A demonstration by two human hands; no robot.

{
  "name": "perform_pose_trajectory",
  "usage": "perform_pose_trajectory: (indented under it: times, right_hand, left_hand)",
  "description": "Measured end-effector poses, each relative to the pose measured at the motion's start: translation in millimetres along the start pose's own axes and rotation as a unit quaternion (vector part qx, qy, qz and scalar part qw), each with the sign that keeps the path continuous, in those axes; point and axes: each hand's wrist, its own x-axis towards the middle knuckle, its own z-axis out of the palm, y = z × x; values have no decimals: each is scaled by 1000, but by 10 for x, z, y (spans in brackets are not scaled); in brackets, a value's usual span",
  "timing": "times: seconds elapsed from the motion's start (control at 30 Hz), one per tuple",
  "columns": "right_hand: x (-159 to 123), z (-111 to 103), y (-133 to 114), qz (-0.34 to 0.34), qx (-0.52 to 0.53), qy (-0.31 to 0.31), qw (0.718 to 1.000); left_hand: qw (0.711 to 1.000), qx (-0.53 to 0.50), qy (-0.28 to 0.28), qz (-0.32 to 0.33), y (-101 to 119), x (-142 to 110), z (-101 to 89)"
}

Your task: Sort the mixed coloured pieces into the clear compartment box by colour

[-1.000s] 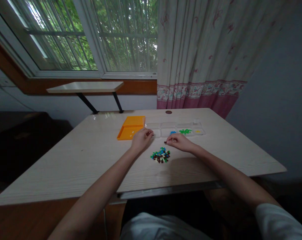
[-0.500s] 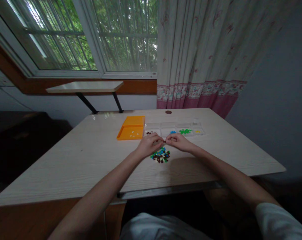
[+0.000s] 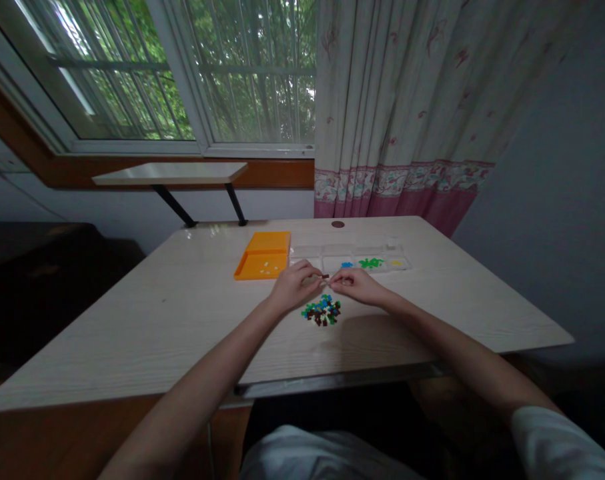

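Note:
My left hand is closed in a pinch, with a small dark brown block at its fingertips. Close beside it, my right hand is also pinched, its fingertips almost meeting the left ones. Whatever the right fingers hold is too small to make out. Just below both hands lies a loose pile of tiny blocks in brown, green and blue. Behind them stands a clear compartment box, partly hidden by the left hand. Blue pieces, green pieces and yellow pieces lie in its compartments.
An open orange case with several small white pieces stands left of the clear box. A raised shelf on black legs is fixed at the table's back left. A round brown disc sits near the back edge of the table.
The brown block has shifted slightly up and left and now shows at the left fingertips. My left hand has moved a little left and up, covering the brown pieces in the box.

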Motion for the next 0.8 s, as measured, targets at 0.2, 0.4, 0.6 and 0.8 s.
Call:
perform_pose_trajectory:
  times: [0.2,0.4,0.6,0.8]
  right_hand:
    - [-4,10,24,-54,-64,-51,995]
    - [3,7,33,-65,-91,-64,992]
    - [-6,-15,6,-65,-101,-79,990]
    - [-12,-19,8,-66,-97,-87,989]
  left_hand:
    - [993,11,103,-51,-37,21,-43]
    - [991,26,122,-41,-36,26,-36]
    - [984,78,112,-114,-83,33,-46]
    - [953,153,89,-246,-226,31,-49]
